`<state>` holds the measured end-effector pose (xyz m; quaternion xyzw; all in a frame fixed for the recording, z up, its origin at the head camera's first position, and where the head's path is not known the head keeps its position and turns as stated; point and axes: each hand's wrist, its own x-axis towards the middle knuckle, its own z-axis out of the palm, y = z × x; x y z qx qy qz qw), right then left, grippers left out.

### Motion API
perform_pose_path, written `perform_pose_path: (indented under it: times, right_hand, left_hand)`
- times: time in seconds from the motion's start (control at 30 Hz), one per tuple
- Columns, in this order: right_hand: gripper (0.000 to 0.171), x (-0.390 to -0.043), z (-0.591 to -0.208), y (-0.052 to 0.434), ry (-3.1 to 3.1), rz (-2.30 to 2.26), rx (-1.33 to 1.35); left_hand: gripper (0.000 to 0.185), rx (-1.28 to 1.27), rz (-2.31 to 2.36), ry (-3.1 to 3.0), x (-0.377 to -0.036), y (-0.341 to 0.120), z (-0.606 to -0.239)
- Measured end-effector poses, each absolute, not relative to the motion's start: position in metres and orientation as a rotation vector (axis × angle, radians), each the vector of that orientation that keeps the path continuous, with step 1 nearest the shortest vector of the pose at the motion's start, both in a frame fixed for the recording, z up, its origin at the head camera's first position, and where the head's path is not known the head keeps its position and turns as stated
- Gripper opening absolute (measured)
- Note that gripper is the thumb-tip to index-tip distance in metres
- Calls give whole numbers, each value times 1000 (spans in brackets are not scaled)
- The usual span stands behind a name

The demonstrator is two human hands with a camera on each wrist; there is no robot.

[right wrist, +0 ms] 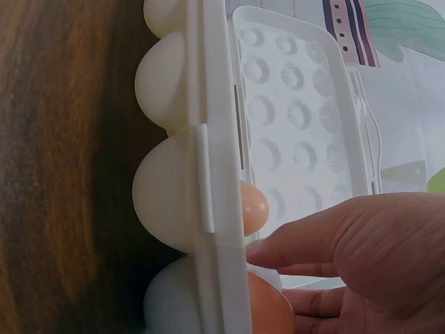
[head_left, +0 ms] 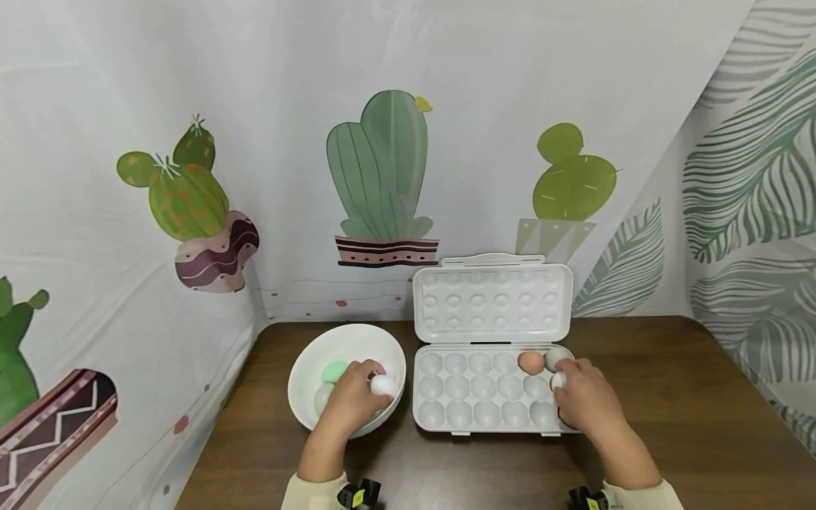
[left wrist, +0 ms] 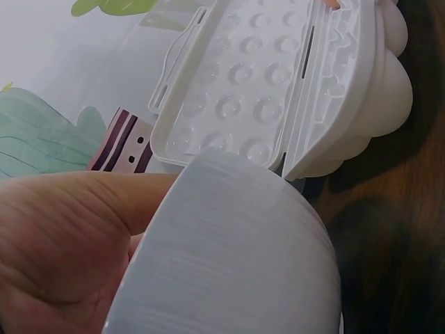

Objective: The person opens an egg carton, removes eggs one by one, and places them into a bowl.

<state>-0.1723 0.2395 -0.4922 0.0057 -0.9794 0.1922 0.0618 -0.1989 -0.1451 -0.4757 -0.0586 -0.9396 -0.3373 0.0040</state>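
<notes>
1. Cactus-printed cloth (head_left: 382, 170) hangs behind and to the left of a dark wooden tabletop (head_left: 688, 425), with leaf-printed cloth on the right.
2. On the tabletop stands a white bowl (head_left: 306, 368), and just to its right a white plastic egg tray (head_left: 472, 418) with its dimpled lid (head_left: 491, 301) standing open at the back.
3. The left hand (head_left: 350, 404) reaches into the bowl, and its fingers curl round a white egg (head_left: 383, 384) at the bowl's right side.
4. Beside that hand, inside the bowl, lie a pale green egg (head_left: 334, 371) and a whitish egg (head_left: 321, 399) partly hidden by the hand.
5. The right hand (head_left: 586, 400) rests over the right end of the egg tray; its fingers pinch a small white egg (head_left: 559, 380) at the rightmost cup of the middle row.
6. In the back row, a brown egg (head_left: 530, 362) sits in the second cup from the right and a grey-green egg (head_left: 556, 356) in the rightmost cup, close to the right hand's fingertips.
7. The right wrist view shows the tray from the side, with a brown egg (right wrist: 252, 209) above the fingers (right wrist: 306, 243), and another orange-brown egg (right wrist: 268, 306) at the bottom edge, close against the hand.
8. The left wrist view shows mostly the bowl's outer wall (left wrist: 229, 257) and the thumb (left wrist: 76, 216) at its rim.
9. The other cups in the tray hold no eggs.
</notes>
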Motion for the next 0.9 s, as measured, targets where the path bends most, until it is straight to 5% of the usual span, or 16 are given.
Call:
perform_pose_path:
  times: [0.9]
  right_hand:
    - [35, -172, -494, 239, -2926, 593, 28]
  left_hand:
    - [38, -216, -860, -2910, -198, -140, -484]
